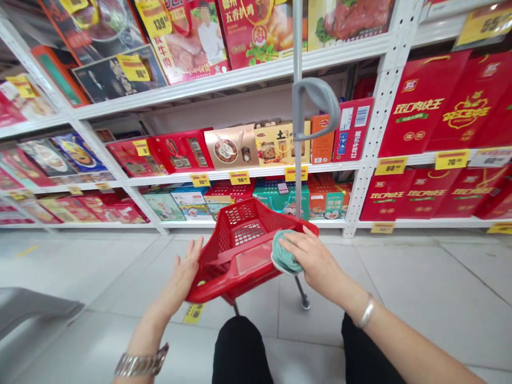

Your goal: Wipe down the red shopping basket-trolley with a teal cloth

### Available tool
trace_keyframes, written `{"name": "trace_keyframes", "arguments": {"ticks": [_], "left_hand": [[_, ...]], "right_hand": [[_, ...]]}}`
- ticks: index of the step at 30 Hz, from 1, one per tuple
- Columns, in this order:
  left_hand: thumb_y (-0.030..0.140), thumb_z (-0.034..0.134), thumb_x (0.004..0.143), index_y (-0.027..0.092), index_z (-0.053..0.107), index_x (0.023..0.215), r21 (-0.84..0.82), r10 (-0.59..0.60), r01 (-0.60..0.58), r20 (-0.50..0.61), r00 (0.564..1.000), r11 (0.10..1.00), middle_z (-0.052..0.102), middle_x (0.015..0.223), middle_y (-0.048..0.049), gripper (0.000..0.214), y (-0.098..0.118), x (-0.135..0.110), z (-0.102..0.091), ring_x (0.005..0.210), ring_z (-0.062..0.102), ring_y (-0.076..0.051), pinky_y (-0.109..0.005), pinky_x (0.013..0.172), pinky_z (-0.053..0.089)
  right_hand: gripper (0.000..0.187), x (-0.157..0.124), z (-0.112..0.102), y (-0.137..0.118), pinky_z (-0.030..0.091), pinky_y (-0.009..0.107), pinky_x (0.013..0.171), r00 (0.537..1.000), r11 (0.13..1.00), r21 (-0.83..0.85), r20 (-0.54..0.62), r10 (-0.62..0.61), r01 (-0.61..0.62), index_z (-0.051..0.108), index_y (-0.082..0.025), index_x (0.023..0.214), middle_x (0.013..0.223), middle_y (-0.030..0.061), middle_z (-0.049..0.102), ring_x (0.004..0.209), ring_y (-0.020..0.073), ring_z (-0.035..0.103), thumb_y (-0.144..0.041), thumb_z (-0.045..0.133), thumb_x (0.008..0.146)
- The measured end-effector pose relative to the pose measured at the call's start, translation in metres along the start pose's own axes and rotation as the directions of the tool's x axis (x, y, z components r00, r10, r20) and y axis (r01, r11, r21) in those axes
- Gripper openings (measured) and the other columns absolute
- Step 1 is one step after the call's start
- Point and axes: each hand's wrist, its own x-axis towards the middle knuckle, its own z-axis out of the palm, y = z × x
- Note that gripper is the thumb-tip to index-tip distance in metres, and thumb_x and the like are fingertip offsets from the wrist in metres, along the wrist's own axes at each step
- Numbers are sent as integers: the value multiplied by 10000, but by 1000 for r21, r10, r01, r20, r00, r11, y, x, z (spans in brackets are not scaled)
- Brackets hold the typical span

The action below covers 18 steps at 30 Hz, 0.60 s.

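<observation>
While a person's bare hands work at a tilted red plastic mesh basket point(240, 226) in a supermarket aisle, L hand point(183, 277) lies open, fingers spread wide on basket's outer side, no grip; R hand point(314, 256) holds a crumpled teal cloth point(286, 255) w/ narrow grip, pressing it on far corner of rim. Basket sits just in front of a thin grey metal pole point(297, 176). Looks light, stiff; rim likely best hold, cloth soft. Behind: white steel shelving point(387, 101), red gift boxes point(424, 106), yellow price tags point(452, 159).
</observation>
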Motion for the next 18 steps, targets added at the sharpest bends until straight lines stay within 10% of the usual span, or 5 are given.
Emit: {"name": "trace_keyframes", "arguments": {"ticks": [8, 18], "left_hand": [[405, 187, 1010, 171, 245, 1592, 102, 82, -94, 115, 990, 990, 314, 1640, -94, 630, 79, -5, -27, 1549, 198, -272, -607, 1238, 169], [356, 197, 1020, 231, 352, 1558, 193, 64, -65, 13, 998, 979, 391, 1599, -77, 573, 50, 10, -28, 1525, 282, -263, -611, 1215, 244]], "right_hand": [[384, 11, 26, -77, 437, 570, 1131, 997, 984, -178, -66, -45, 33, 637, -282, 1317, 1382, 74, 647, 1233, 311, 594, -162, 573, 957], [395, -35, -7, -59, 494, 499, 1059, 992, 998, -45, -111, -57, 52, 634, -210, 1323, 1352, 109, 660, 1267, 259, 556, -80, 480, 983]]}}
